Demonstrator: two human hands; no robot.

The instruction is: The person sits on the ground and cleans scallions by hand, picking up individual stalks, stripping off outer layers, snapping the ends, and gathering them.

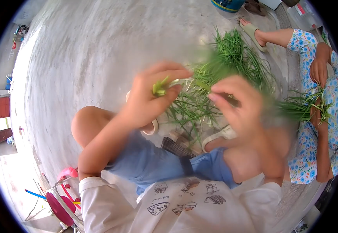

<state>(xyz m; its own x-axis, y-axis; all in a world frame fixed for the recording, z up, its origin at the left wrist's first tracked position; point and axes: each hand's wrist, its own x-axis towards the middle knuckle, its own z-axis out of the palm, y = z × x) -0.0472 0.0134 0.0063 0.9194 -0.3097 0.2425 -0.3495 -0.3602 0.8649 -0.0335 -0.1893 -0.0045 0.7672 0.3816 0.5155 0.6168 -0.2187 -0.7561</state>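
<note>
My left hand point(153, 93) is raised over my lap, its fingers closed around a small bunch of chives point(160, 86) whose pale green ends stick out. Facing it, my right hand point(239, 103) has its thumb and fingertips pinched on a chive leaf point(203, 85) between the two hands. Both hands are smeared by motion. Beyond them a large heap of chives point(231, 48) lies on the floor, with loose leaves and pale trimmings scattered toward my feet.
At the right, another person in blue-flowered clothes point(305, 169) sits with a bunch of chives point(305, 108) in hand. A blue bucket point(228, 4) stands on the concrete floor point(87, 58) at the top. A pink round object on a white frame point(60, 206) is at lower left.
</note>
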